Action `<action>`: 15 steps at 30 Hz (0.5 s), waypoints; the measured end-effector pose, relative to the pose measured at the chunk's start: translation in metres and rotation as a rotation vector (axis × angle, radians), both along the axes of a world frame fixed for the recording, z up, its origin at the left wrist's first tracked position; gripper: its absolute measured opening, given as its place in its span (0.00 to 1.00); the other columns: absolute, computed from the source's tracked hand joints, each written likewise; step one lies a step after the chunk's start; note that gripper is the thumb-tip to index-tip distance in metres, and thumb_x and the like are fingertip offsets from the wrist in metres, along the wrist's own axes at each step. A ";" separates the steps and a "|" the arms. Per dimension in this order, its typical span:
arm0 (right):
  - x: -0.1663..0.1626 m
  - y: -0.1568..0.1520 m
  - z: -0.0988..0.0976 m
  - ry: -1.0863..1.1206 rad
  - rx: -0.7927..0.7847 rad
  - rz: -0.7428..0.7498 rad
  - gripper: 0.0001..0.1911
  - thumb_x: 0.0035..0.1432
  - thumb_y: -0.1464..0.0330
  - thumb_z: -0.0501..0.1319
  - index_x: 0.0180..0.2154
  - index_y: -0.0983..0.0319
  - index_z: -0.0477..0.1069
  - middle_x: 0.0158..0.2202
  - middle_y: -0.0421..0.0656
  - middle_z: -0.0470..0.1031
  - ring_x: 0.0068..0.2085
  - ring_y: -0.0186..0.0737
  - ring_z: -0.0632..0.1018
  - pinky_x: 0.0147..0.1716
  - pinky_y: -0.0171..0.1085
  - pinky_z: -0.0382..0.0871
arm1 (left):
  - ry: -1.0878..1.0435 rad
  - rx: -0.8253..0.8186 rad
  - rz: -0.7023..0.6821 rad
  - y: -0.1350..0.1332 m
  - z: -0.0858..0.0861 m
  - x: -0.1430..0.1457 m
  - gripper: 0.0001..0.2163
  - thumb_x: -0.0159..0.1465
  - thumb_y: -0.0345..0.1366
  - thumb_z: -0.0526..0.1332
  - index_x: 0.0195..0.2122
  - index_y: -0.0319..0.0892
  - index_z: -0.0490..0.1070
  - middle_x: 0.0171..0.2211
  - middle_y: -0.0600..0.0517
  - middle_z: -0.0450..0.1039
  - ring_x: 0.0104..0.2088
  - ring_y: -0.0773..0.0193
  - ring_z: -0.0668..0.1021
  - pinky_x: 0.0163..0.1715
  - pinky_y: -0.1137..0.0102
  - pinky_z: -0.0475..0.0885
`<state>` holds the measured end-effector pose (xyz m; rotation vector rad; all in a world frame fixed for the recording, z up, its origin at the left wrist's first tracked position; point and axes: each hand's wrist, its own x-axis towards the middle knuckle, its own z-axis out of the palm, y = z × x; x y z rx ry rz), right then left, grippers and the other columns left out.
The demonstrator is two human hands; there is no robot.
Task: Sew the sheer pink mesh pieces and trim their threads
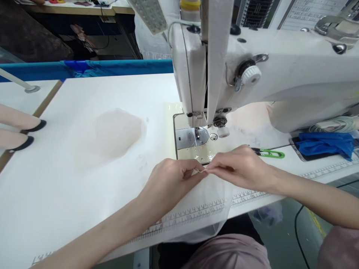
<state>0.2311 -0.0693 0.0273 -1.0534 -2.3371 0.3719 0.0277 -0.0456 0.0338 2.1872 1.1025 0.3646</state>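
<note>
My left hand (pixel 175 177) and my right hand (pixel 242 168) meet fingertip to fingertip just in front of the sewing machine's needle plate (pixel 186 138). Between them they pinch the edge of a thin, see-through white fabric (pixel 209 198). The fabric hangs from my fingers over the table's front edge, and the printed ruler shows through it. Both hands are closed, thumbs against index fingers. Above and behind them stands the white sewing machine (pixel 258 71), its presser foot (pixel 197 133) over the plate, apart from the fabric edge I hold.
Green thread snips (pixel 267 153) lie right of my right hand. Farther right, a blue cloth (pixel 327 144) rests on a phone-like dark device. A sheer beige piece (pixel 116 130) lies on the white table (pixel 50 194). Another person's fingers (pixel 19 127) reach in at the left.
</note>
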 end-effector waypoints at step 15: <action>-0.009 0.045 -0.030 -0.010 -0.136 -0.363 0.05 0.58 0.68 0.62 0.31 0.61 0.76 0.29 0.40 0.74 0.33 0.35 0.73 0.37 0.37 0.61 | 0.253 0.975 -0.150 0.004 -0.032 0.003 0.12 0.65 0.28 0.55 0.47 0.45 0.71 0.45 0.49 0.77 0.43 0.54 0.75 0.48 0.56 0.59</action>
